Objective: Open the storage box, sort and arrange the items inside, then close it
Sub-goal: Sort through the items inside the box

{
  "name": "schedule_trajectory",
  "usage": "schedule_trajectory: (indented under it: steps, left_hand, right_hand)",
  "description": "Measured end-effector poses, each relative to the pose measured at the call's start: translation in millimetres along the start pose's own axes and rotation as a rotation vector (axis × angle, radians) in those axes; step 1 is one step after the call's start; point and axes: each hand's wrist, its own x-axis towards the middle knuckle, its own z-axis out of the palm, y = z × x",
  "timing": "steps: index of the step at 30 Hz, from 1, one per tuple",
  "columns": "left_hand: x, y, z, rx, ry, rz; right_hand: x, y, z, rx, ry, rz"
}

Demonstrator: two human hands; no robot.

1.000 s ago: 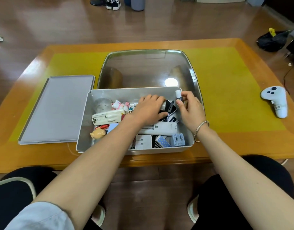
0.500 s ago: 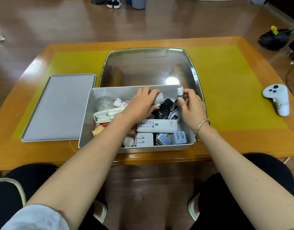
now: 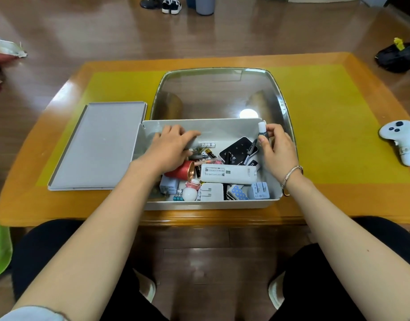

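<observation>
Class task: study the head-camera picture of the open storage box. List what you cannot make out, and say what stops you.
- Items beneath the left hand: hidden by it and the forearm.
- Print on the white power bank: too small.
- Small bottle in the right hand: lower part covered by the grip.
- Green object: cut off by the left edge.

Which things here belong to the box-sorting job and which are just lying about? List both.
Job: storage box; lid; small bottle pinched by right hand; left hand among the clutter; white power bank; chargers.

Lying about: game controller; glass tray; shoes; black bag.
</observation>
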Motion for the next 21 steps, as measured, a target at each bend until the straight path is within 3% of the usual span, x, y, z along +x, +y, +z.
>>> schedule_trajectory:
  steps: [5,8,11,21]
  left_hand:
    - [1.0,11.9,7.0,-0.002,-0.037,-0.002]
    - [14.0,38.7,13.2,-0.047,0.025,0.074]
    - [34.6,74.3,24.3,-0.095,-0.031,0.133]
    - [74.5,118.4,56.7,-0.159,-0.124,-0.033]
  right_hand:
    - [0.7,1.6,0.7,0.015,0.009,0.006]
    - [-0.2,2.7,1.4,0.038,0.033,-0.002]
    - [-1.3,3.9,1.7,0.060,0.055,-0.007]
    - [1.6,5.6,1.3,0.006,0.036,-0.013]
